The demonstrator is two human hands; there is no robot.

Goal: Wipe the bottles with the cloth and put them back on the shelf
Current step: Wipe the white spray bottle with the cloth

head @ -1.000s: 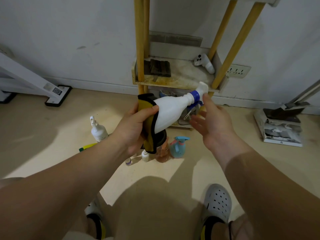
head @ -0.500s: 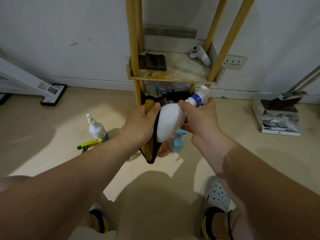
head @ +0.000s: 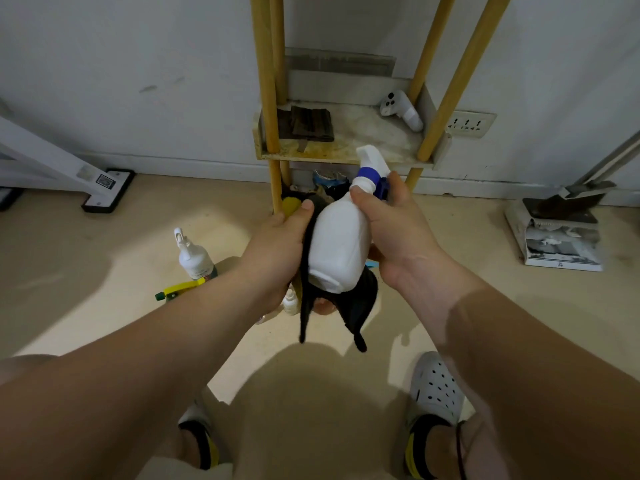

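While your right hand (head: pixel 398 237) grips the white spray bottle (head: pixel 339 244) by its neck to steady it in mid-air just in front of the shelf (head: pixel 346 157), your left hand (head: pixel 277 251) clasps the black-and-yellow cloth (head: pixel 356 306) against its side, placed so it can rub the plastic.

No legible text anywhere. QR-code sticker (head: pixel 105 181) on white stand foot (head: pixel 114 197), left of frame; floor bottle (head: pixel 194 258) label too blurred.
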